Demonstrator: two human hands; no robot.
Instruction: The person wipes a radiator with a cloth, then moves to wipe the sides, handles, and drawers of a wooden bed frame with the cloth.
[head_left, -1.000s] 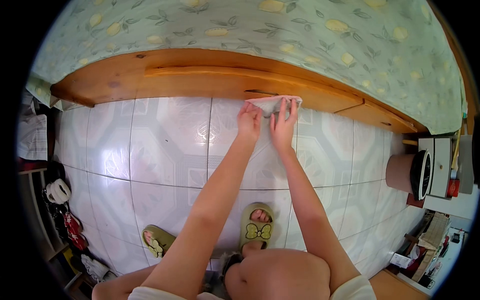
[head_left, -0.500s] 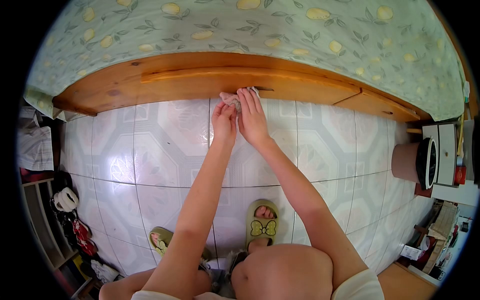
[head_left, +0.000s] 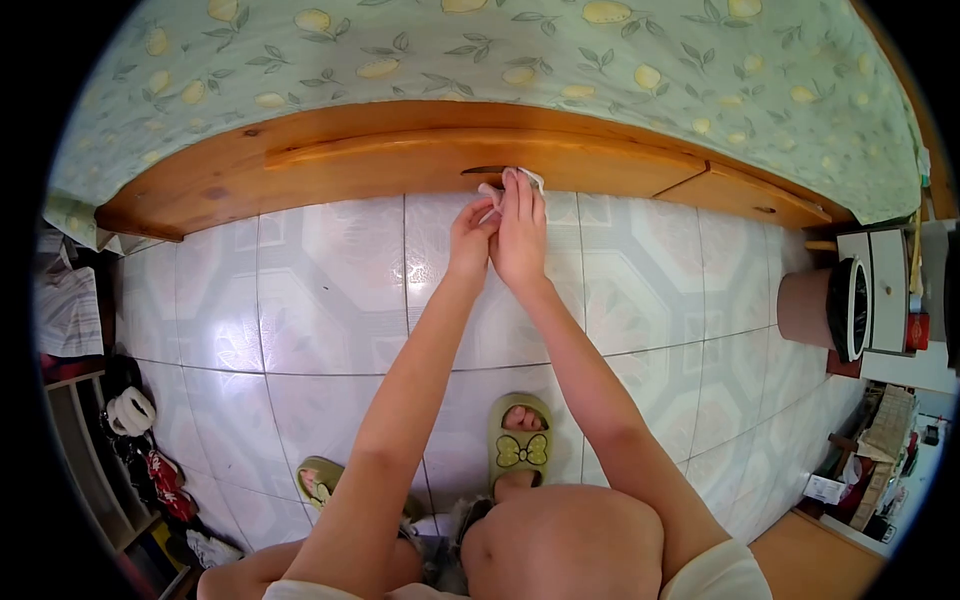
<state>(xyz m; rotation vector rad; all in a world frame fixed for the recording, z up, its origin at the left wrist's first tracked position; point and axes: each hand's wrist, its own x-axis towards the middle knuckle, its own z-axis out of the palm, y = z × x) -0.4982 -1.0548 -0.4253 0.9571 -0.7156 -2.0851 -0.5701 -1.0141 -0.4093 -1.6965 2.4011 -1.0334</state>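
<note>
A pale pink crumpled cloth (head_left: 490, 192) is pressed against the front of a wooden drawer (head_left: 400, 160) under the bed. My right hand (head_left: 520, 235) lies over the cloth, fingers straight and together, with a bit of it showing past the fingertips. Close beside it, my left hand (head_left: 472, 240) pinches the loose end of the same cloth. Just left of the fingertips is the dark handle slot (head_left: 485, 170) of the drawer, part of it covered.
A green lemon-print bedsheet (head_left: 500, 60) hangs above the drawers. A brown bin (head_left: 805, 305) with a black liner stands at the right. Shoes (head_left: 165, 480) and a shelf (head_left: 80, 450) line the left side. Green slippers (head_left: 522, 445) are on my feet on the tiled floor (head_left: 330, 310).
Both hands have moved right along the drawer front with the cloth. The handle slot, earlier seen to the right of the fingers, now shows to their left.
</note>
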